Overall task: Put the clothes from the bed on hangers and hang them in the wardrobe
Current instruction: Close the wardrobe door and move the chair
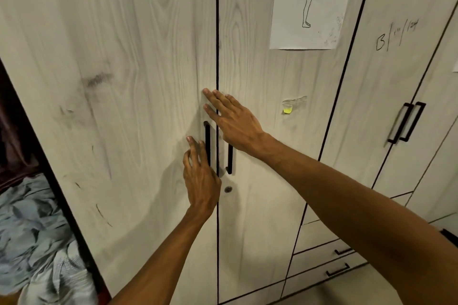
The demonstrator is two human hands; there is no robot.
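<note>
The pale wood-grain wardrobe fills the view with its left door (pixel 119 111) and right door (pixel 267 181) both closed along a dark seam. My left hand (pixel 202 176) lies with straight fingers on the left door, right beside its black bar handle (pixel 207 143). My right hand (pixel 231 119) presses flat across the seam, fingertips on the left door, covering the top of the right door's handle (pixel 230 160). Neither hand holds anything. At the far left edge lies crumpled blue-grey cloth (pixel 37 242). No hangers are in view.
A paper sketch (pixel 309 2) is stuck on the right door, with a yellow scrap under tape (pixel 288 109) below it. Further wardrobe doors with a black handle pair (pixel 406 122) and drawers (pixel 329 265) stand to the right. A keyhole (pixel 228 189) sits below the handles.
</note>
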